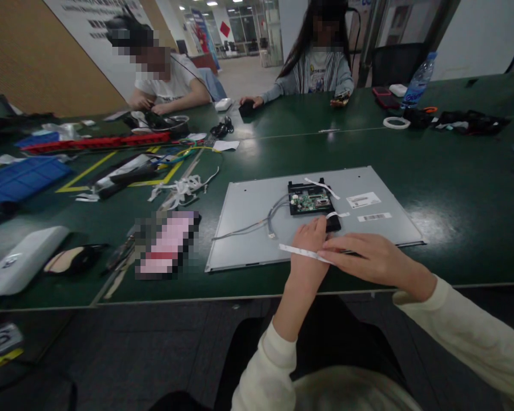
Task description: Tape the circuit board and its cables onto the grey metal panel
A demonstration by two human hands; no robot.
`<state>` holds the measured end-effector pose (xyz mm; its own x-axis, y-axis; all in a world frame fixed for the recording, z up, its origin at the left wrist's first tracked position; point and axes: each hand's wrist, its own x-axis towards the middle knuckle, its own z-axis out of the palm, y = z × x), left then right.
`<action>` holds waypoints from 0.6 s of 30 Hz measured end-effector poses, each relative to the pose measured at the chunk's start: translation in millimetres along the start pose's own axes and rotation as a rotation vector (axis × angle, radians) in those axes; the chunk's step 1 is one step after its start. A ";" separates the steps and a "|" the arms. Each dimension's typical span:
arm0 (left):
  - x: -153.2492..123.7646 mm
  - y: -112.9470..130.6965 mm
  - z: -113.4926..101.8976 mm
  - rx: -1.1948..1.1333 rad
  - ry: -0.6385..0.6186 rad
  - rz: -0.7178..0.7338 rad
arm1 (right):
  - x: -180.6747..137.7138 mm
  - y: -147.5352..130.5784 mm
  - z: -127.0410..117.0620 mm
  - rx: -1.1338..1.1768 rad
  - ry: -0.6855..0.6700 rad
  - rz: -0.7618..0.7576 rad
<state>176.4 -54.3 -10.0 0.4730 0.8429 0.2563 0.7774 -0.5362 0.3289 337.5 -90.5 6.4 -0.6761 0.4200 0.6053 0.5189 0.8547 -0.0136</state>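
Observation:
A flat grey metal panel lies on the table before me. On it sits a black plastic frame with a green circuit board inside. White tape strips lie across the frame's top edge and its lower right corner. My left hand is closed at the frame's near edge; its fingertips are hidden. My right hand crosses over the left wrist, pinching a white strip between thumb and fingers. A thin dark line shows between its fingers, too small to name. Grey cables run left from the board.
Left of the panel lie a phone, tangled white strips and a white device. Farther left is a blue bin. Two people sit opposite. A water bottle and tape roll stand at the back right.

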 end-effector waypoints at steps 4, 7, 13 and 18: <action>-0.1 0.5 -0.2 0.004 0.001 -0.012 | 6.3 -3.1 -5.7 0.043 0.052 -0.015; -2.4 -2.6 4.5 0.004 0.031 -0.002 | 7.4 -5.3 -7.7 0.093 0.097 0.012; -8.7 -2.5 8.6 -0.025 0.100 0.035 | 16.5 8.0 -8.8 0.075 0.315 0.301; -14.0 -1.4 -12.6 0.000 0.113 0.030 | 42.7 36.7 -9.0 -0.005 0.376 0.461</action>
<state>163.5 -65.9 -2.7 0.4461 0.8162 0.3671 0.7636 -0.5611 0.3196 332.3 -44.0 38.9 -0.1495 0.6099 0.7782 0.7178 0.6082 -0.3388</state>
